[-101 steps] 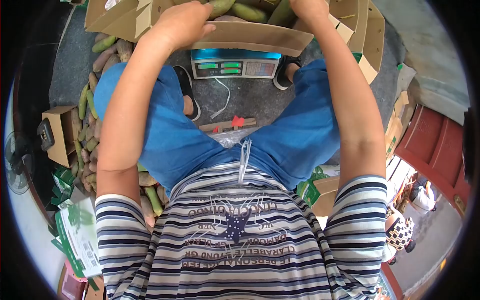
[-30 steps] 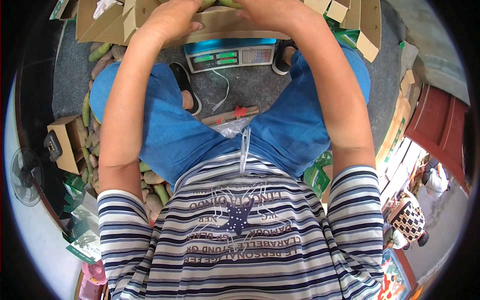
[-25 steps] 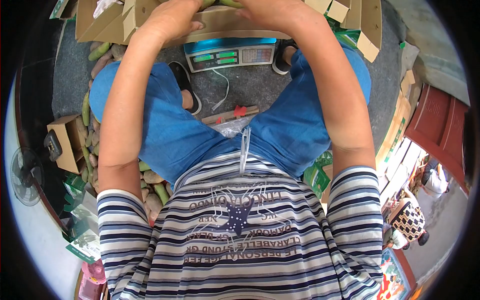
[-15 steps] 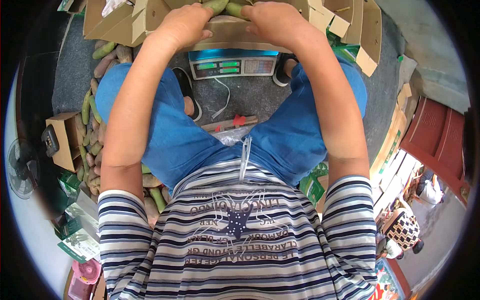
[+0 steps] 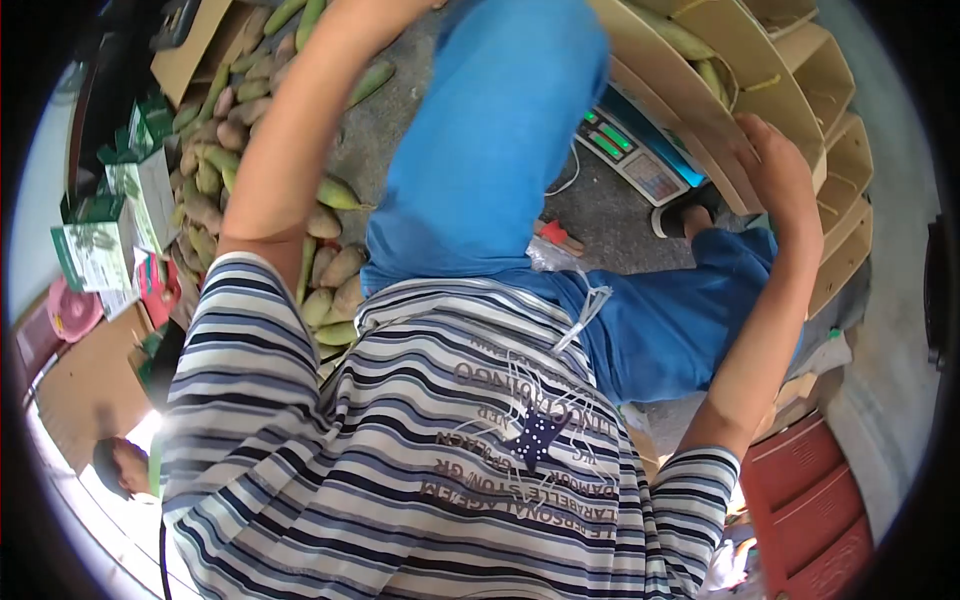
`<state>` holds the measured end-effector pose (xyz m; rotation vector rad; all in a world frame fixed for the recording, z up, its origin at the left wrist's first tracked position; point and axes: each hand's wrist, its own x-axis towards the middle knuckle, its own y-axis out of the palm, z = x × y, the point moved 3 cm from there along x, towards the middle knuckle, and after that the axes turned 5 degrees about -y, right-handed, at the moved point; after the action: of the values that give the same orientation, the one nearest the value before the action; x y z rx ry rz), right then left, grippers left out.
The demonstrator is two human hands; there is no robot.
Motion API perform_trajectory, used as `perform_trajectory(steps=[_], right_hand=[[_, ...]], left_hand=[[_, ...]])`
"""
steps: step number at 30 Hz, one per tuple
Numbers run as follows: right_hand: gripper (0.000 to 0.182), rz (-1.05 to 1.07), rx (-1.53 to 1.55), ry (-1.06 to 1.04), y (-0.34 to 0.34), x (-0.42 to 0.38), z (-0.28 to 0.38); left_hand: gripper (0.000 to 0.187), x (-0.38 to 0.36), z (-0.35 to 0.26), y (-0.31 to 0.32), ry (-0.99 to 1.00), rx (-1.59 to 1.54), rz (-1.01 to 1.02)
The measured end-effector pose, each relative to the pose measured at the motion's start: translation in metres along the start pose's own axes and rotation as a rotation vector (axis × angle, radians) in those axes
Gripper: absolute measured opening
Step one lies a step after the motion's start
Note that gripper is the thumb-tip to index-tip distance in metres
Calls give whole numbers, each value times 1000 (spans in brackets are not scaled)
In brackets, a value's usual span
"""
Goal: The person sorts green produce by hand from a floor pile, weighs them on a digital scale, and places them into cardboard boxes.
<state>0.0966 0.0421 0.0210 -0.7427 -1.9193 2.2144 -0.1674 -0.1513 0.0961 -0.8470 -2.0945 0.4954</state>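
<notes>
My right hand (image 5: 783,172) is at the near wall of an open cardboard box (image 5: 690,120), its fingers bent around the rim. Inside the box lie long green fruits or roots (image 5: 682,40); I cannot make out their kind. Under the box sits a digital scale (image 5: 640,160) with green lit displays. My left hand (image 5: 395,10) is at the top edge of the view, beyond my raised knee. Its fingers are cut off, so what it touches does not show. Nearest below it is a long green piece (image 5: 371,84) on the floor.
A heap of green and brown long produce (image 5: 215,150) covers the floor on my left. Green-and-white cartons (image 5: 95,255) and a pink basin (image 5: 75,308) stand further left. Several more cardboard boxes (image 5: 835,170) stand at the right. Another person's head (image 5: 122,467) shows at lower left.
The view has swung to the left, so box and scale now appear at upper right. My left hand has left the box and reached out to the left. My right hand stays at the box.
</notes>
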Motion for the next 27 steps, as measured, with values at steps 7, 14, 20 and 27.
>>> perform_trajectory(steps=[7, 14, 20, 27], right_hand=[[33, 5, 65, 45, -3, -1, 9], [36, 66, 28, 84, 9, 2, -4], [27, 105, 145, 131, 19, 4, -19], [26, 48, 193, 133, 27, 5, -31]], left_hand=[[39, -240, 227, -77, -625, 663, 693], [51, -517, 230, -98, -1191, 526, 1240], [65, -587, 193, -92, -1285, 568, 1087], [48, -537, 139, -45, -1134, 500, 1414]])
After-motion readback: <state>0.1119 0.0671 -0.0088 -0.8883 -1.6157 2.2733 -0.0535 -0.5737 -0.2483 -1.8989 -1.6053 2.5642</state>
